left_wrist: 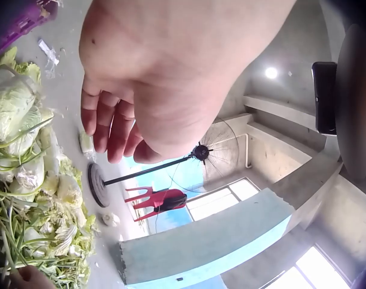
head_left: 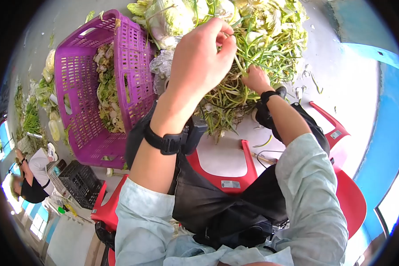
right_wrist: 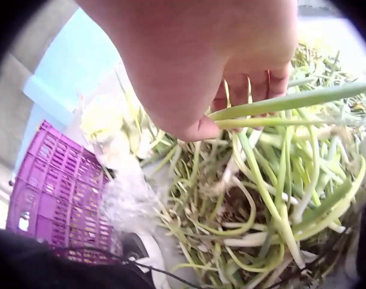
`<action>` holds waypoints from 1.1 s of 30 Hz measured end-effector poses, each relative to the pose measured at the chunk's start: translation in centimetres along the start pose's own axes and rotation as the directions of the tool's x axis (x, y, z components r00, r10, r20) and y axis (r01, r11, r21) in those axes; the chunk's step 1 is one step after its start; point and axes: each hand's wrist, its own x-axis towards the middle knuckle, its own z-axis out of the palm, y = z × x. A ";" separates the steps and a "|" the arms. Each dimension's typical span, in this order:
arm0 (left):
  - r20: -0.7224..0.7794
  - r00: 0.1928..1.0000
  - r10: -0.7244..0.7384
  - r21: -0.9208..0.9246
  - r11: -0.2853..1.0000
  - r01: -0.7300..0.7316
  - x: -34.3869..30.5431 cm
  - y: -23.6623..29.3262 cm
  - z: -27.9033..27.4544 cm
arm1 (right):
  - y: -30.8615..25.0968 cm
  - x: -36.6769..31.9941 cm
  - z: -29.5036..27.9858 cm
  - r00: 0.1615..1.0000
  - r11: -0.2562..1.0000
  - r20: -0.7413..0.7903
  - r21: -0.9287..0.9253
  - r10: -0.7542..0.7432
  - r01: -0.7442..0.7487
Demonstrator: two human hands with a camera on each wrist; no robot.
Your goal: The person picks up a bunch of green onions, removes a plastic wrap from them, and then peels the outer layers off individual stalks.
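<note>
My right hand [head_left: 257, 80] is low over a heap of green onions [head_left: 228, 99]. In the right wrist view its thumb and fingers pinch a green onion [right_wrist: 303, 100] whose long green leaf points right. Loose stalks and leaves lie tangled beneath that hand. My left hand [head_left: 201, 60] is raised higher, above the near side of the heap. Its fingers [left_wrist: 104, 123] are loosely bent, with the thumb close to them, and no held thing shows in the left wrist view. Napa cabbages [head_left: 170, 20] lie at the far side of the heap.
A purple plastic crate [head_left: 135, 66] with leaf scraps inside stands at left. Red plastic chairs [head_left: 250, 164] are around my legs. A black crate [head_left: 80, 181] and another person [head_left: 33, 177] are at far left. A standing fan [left_wrist: 201, 152] shows in the left wrist view.
</note>
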 end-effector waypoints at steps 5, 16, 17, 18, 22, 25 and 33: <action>0.099 0.994 0.050 0.030 0.998 -0.053 -0.6 0.2 0.8 | 0.6 -1.9 -9.0 0.989 0.972 -0.031 0.184 -0.145 0.148; 0.494 0.869 0.029 0.136 0.985 -0.109 -2.8 0.2 5.2 | -0.4 -12.3 -17.6 0.896 0.741 -0.304 0.507 -0.325 0.440; 0.548 0.835 -0.044 0.172 0.983 -0.061 -2.9 0.2 5.4 | 0.0 -11.6 -17.3 0.917 0.765 -0.235 0.506 -0.322 0.398; 0.534 0.843 -0.071 0.209 0.977 -0.050 -2.7 0.0 5.6 | 0.0 -11.2 -17.1 0.875 0.758 -0.343 0.450 -0.341 0.472; 0.354 0.924 -0.145 0.352 0.936 0.012 -0.9 -1.6 5.3 | 0.1 -7.6 -15.6 0.606 0.808 -0.755 0.183 -0.250 0.560; 0.156 0.969 -0.190 0.306 0.942 0.135 1.0 -2.5 4.9 | 1.0 -4.9 -13.6 0.669 0.818 -0.743 0.388 0.006 0.424; 0.076 0.996 -0.042 -0.087 0.995 0.049 0.1 -0.7 5.5 | 2.4 -0.5 0.6 0.987 0.959 0.119 0.248 0.110 -0.136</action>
